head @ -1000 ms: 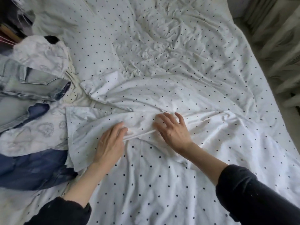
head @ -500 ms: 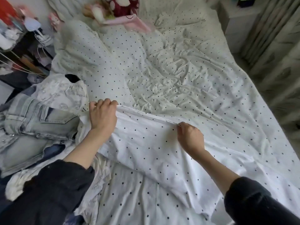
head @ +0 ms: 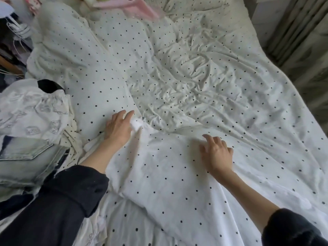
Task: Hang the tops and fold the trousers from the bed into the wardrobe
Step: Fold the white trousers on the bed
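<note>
Polka-dot bedding lay rumpled; left hand and right hand pressed flat, fingers loose, gripping nothing, on the dotted white garment. Smoothing outward should flatten the fold.

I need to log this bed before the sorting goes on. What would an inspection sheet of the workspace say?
Surface: bed with rumpled dotted cover.
Job's things: white dotted garment spread flat at the near side; pale jeans and a white printed top piled at the left edge.
Clutter: pink item at the head of the bed, partly out of frame.
Grip: left hand flat at the garment's bunched top edge; right hand resting on the garment, fingers relaxed; neither holds anything.
Cables: thin white cords at far left, blurred.
Surroundings: curtain on the right; shelves at left, too blurred to tell.
</note>
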{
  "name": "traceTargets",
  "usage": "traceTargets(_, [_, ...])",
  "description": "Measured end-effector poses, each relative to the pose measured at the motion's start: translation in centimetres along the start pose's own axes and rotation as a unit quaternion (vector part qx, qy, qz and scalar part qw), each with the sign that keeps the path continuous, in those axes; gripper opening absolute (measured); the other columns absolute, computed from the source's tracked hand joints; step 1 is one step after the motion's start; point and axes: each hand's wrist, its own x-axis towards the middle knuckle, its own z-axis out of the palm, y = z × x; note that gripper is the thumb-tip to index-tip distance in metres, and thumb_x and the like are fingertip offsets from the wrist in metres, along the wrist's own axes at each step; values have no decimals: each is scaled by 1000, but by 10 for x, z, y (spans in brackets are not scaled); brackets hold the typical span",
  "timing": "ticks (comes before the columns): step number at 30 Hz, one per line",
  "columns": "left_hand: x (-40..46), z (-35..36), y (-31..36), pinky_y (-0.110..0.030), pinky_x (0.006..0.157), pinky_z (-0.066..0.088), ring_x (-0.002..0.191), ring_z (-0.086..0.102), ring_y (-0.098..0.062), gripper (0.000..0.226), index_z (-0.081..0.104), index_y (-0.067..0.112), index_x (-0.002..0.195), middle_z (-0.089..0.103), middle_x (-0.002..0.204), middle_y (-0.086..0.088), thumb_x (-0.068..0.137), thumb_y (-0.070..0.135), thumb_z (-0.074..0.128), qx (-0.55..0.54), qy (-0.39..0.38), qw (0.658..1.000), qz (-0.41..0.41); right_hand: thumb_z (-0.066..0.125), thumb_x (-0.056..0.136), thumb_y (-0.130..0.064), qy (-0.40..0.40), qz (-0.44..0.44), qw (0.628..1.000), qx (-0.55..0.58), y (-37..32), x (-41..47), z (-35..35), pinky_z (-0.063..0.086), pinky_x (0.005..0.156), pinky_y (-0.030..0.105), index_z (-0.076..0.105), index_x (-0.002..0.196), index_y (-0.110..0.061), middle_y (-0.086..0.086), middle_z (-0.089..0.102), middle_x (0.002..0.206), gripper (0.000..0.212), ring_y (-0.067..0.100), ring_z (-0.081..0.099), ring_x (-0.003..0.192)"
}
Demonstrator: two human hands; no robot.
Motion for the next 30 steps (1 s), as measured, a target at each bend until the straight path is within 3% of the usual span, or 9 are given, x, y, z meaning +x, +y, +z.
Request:
traceTargets(2, [-8,7,-18,-43,105,31,133,30,-28,57,31,18,144,30,148,-7,92,17,54,-14,3,1000,9,42,95,-34,56,-71,996,-22,-15,-5,5,35,97,47,48,133,-20,5,53,128,40,30,49,118])
traceTargets(4, [-16,10,-38,-46,100,35,127,37,-31,49,40,13,138,40,140,-11,91,16,55,-52,23,998,-26,39,88,-40,90,-159,982,-36,-40,-8,10,44,89,52,60,118,-19,6,62,117,43,30,60,107])
traceTargets(10, [-35,12,-83,-41,89,44,109,53,-32,29,55,11,122,59,120,-12,96,14,42,-97,-14,989,-112,32,83,-48,-57,-251,964,-61,-108,-27,35,45,86,60,69,102,-28,1,67,111,47,24,63,108])
traceTargets(12, [-36,13,-89,-41,95,41,118,46,-31,33,51,17,126,54,127,-7,94,18,46,-64,-23,989,-129,22,84,-55,-88,-267,958,-61,-115,-32,47,34,96,65,63,113,-29,1,59,126,56,24,53,122])
traceTargets(14, [-36,14,-90,-40,98,36,123,40,-30,35,47,19,129,50,133,-5,95,27,46,-40,-45,991,-119,2,78,-65,-122,-273,953,-43,-115,-33,54,8,109,62,42,134,-34,-2,33,149,76,19,24,141])
traceTargets(16, [-36,14,-91,-40,97,36,122,39,-32,34,48,17,126,52,132,-6,96,32,47,-16,-60,993,-103,-13,71,-76,-149,-249,956,-44,-111,-34,59,-6,112,56,24,143,-38,-8,13,157,90,13,4,145])
traceTargets(21, [-45,6,-100,-42,80,45,102,54,-37,25,57,2,107,61,107,-22,96,22,50,-22,-31,993,-111,-28,59,-71,-146,-233,959,-64,-115,-36,60,-7,113,55,14,146,-40,-10,4,158,101,11,-1,146])
traceTargets(26, [-50,-9,-107,-41,68,42,102,59,-38,20,50,-2,109,61,108,-23,93,11,52,-23,13,984,-174,-19,68,-76,-135,-223,964,-51,-122,-38,59,-9,112,55,14,147,-40,-9,4,158,93,12,-3,145])
traceTargets(30, [-52,-7,-117,-40,80,43,104,57,-38,18,54,-2,106,61,108,-22,94,11,49,-89,-27,983,-158,-13,72,-67,-114,-238,963,-47,-135,-48,50,-14,112,55,5,149,-37,-6,-6,159,85,16,-13,145])
